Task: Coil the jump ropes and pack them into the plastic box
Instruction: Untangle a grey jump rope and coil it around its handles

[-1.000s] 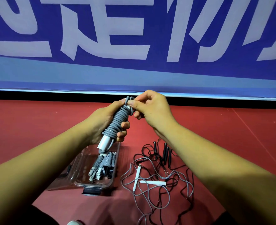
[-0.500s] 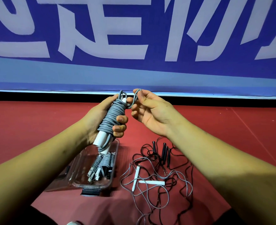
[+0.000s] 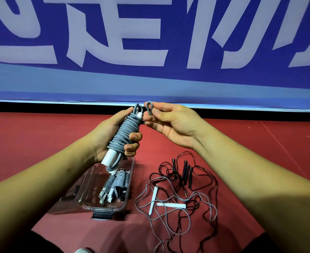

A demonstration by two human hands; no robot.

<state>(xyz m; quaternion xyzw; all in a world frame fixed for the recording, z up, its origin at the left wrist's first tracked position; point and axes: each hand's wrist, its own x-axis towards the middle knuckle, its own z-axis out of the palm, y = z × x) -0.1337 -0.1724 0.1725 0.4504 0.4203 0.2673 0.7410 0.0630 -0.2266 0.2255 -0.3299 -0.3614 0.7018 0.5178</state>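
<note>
A clear plastic box [image 3: 106, 209] lies open on the red floor [image 3: 41, 136], holding a few coiled grey bundles [image 3: 115, 181] whose exact number I cannot tell. Just right of the box sprawl one loose grey jump rope [image 3: 172, 205] with two white handles and tangled black ropes [image 3: 186, 170]. Above the box, the left hand [image 3: 105, 136] grips one coiled grey jump rope [image 3: 126, 128], tilted, while the right hand [image 3: 172, 123] pinches its end loop [image 3: 149, 107], the other fingers loose. Bare floor runs beyond the box to a blue banner [image 3: 150, 79] whose large white characters are cropped and unreadable.
</note>
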